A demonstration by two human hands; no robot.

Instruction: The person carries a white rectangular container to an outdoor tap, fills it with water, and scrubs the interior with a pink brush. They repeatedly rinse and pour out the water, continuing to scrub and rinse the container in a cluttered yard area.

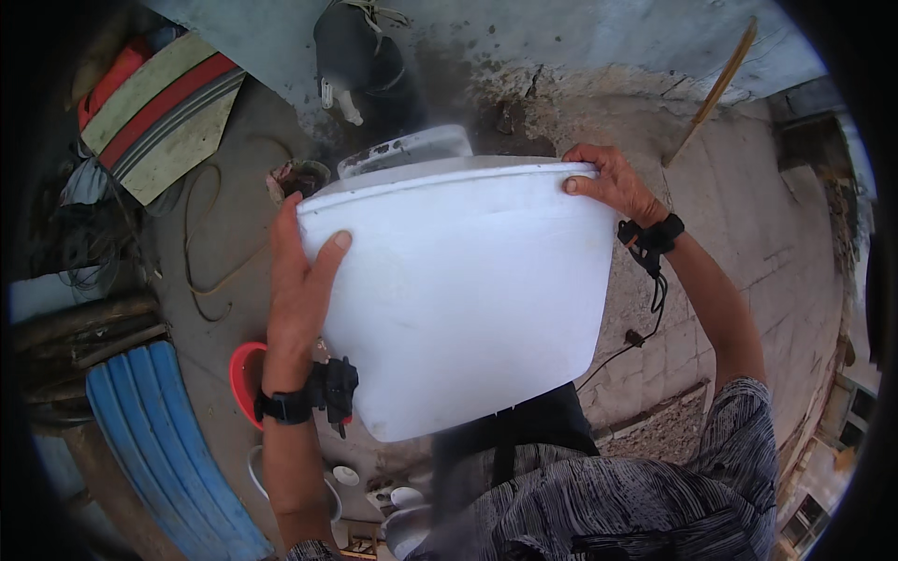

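A large white box (470,280), seemingly of polystyrene foam, is held tilted in front of my body, one broad smooth side facing me. My left hand (298,266) grips its upper left corner, thumb on the near side and fingers around the edge. At the upper right corner, my right hand (614,184) pinches the rim, with the fingers over the top. The inside of the box is hidden from view. Just beyond its rim, a white container edge (414,149) with dark dirt marks shows. Both wrists wear black straps with small devices.
A red basin (245,382) sits beside my left forearm. Blue corrugated sheeting (161,435) lies at left, and a thin hose (189,245) curls over the concrete floor. A wooden stick (712,95) leans against the wall. A dark object (354,52) is by the wall ahead.
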